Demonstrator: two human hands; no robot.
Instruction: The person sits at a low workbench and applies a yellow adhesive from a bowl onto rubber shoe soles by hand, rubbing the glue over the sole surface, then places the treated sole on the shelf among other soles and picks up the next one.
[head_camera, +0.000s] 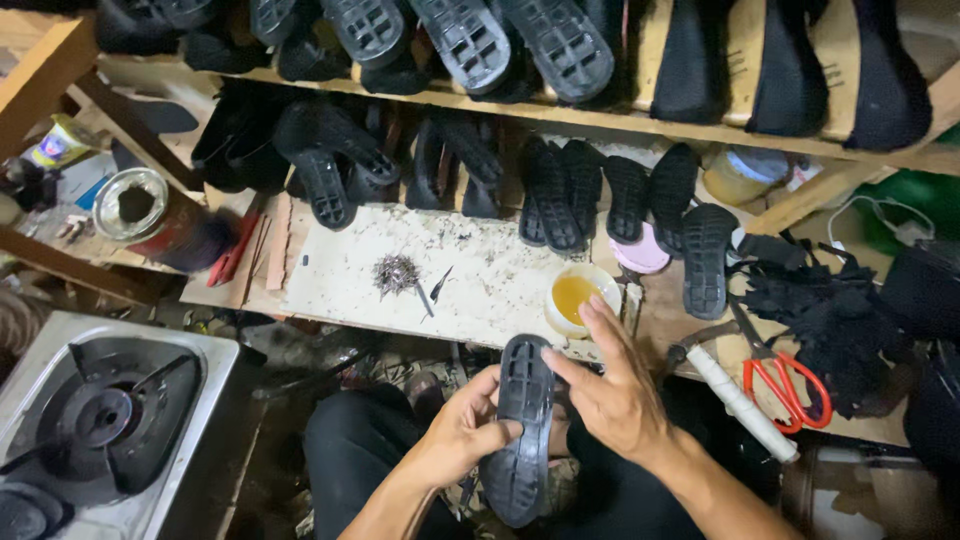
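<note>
Gripping a black rubber shoe sole (522, 430) tread-up over the lap, left hand (462, 432) has fingers closed around its edge. Right hand (612, 392) rests open on the sole's other side, beside the glue bowl (578, 297) on the tabletop (350, 270); red scissors (785, 385) lie right.

My left hand (462, 432) gripped the black shoe sole (522, 425) while my right hand (612, 385) rested fingers against it, near the glue bowl (578, 297).

stove (100, 420) cut off at left edge | top-shelf soles (560, 40) cropped (toes unseen)
</note>
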